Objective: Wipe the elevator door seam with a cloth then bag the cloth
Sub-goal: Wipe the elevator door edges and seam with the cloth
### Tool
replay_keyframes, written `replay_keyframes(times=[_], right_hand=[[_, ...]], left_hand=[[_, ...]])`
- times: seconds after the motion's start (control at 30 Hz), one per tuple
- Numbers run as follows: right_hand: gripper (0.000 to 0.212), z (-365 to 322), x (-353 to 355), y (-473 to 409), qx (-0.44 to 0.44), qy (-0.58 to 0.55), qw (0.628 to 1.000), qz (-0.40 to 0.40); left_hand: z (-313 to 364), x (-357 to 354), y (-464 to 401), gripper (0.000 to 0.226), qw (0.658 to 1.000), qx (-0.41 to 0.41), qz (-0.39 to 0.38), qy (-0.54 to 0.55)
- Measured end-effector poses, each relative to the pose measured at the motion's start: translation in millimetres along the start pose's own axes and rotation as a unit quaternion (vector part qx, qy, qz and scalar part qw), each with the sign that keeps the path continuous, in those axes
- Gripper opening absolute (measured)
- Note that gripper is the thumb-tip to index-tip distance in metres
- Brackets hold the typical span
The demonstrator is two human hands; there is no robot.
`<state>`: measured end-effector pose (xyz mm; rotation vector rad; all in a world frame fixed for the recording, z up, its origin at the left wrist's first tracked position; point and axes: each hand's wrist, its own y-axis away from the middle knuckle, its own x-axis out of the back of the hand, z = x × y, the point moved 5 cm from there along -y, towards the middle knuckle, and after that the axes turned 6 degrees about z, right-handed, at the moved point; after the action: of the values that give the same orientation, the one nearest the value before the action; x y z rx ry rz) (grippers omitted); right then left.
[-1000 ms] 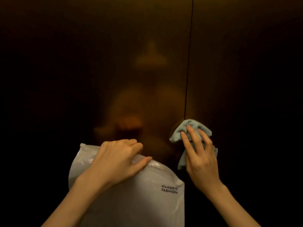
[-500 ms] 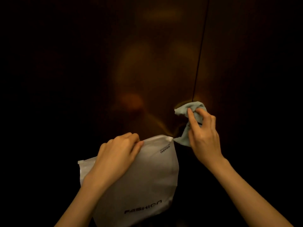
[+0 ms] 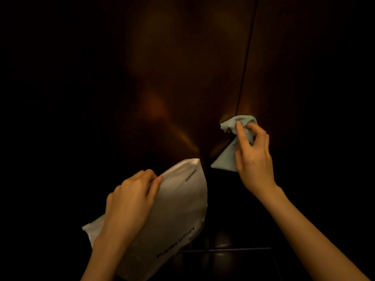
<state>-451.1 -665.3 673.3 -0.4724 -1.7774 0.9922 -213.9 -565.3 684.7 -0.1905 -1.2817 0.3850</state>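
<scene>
Head view is showing the dark elevator door (image 3: 182,67) filling the frame, with its seam (image 3: 246,57) running down as a thin black line toward the right of centre. Compared with a second ago, the view is tilting lower and the seam is sitting further right, while the white bag (image 3: 178,209) is turning from level to slanted, its top corner now pointing up toward the cloth. That suggests the wiping pass is nearing its end and bagging is being prepared, though the bag's mouth is not visibly open yet. The left hand (image 3: 132,197) is gripping the bag's upper edge. The right hand (image 3: 252,157) is bunching the pale blue cloth (image 3: 229,157) in curled fingers, pressing its top against the seam's lower stretch, above and right of the bag.
</scene>
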Motion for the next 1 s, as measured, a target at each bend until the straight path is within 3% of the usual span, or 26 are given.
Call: replay_keyframes(times=[0.27,0.53,0.77,1.0], right_hand=[[0.074,0.5,-39.9,58.3,-0.030,-0.013,0.996,-0.080],[0.064,-8.3,-39.2,59.9,-0.063,-0.020,0.996,-0.056],[0.079,-1.1,-67.3,110.2,-0.073,-0.007,0.988,-0.137],[0.070,8.4,-85.5,114.2,-0.047,-0.016,0.994,-0.099]], left_hand=[[-6.8,-28.4,6.8,0.025,0.999,0.034,-0.036,0.012],[-22.2,-44.5,31.2,0.022,0.998,0.053,-0.025,0.034],[-41.2,-66.8,48.7,0.019,0.992,0.098,-0.061,0.046],[-43.5,-118.5,66.4,0.019,0.988,0.123,-0.055,0.072]])
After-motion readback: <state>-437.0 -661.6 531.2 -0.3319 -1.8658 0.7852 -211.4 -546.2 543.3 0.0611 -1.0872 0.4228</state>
